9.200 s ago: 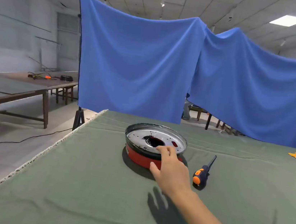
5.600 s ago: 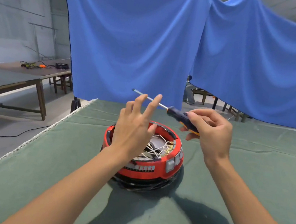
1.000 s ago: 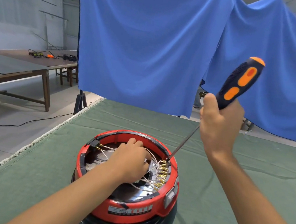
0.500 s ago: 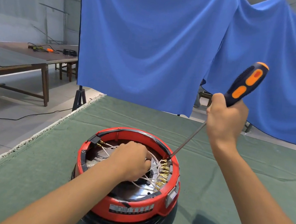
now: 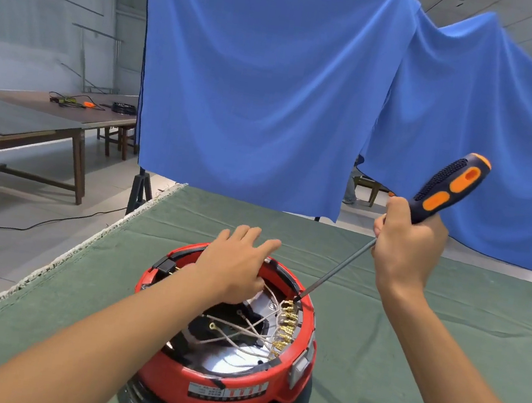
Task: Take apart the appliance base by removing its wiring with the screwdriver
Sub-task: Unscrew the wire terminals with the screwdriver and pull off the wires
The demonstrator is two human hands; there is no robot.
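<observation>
**Red base, driver tip at the terminal row**

Red plastic appliance base (image 5: 223, 388) sits on the green cloth-covered table (image 5: 444, 326), near my edge and roughly mid-width, resting on a black ring underneath. Round shell, glossy, open side up. Inside: shiny metal plate, pale braided wires (image 5: 240, 333) crossing over it, a curved row of brass terminals (image 5: 285, 329) along the right inner wall. Black plug block on the left rim. Label strip on the near wall, text too small to read.

My left hand (image 5: 236, 265) lies across the far rim, fingers spread out past the edge, thumb side down in the cavity by the wires. Can't tell if the thumb is pinching a wire.

My right hand (image 5: 407, 247) is wrapped tight around the screwdriver (image 5: 441, 194) where handle meets shaft. Handle is dark blue rubber with orange inserts, tilted up and right. Thin steel shaft slants down-left; tip meets the topmost terminal just inside the right rim.

Room: open cloth to the right of the base and behind it. Table's left edge has a frayed white fringe, with floor beyond it. Blue drapes (image 5: 273, 84) hang close behind the far edge. Wooden tables (image 5: 48, 125) well apart on the left, a cable across the floor between.
</observation>
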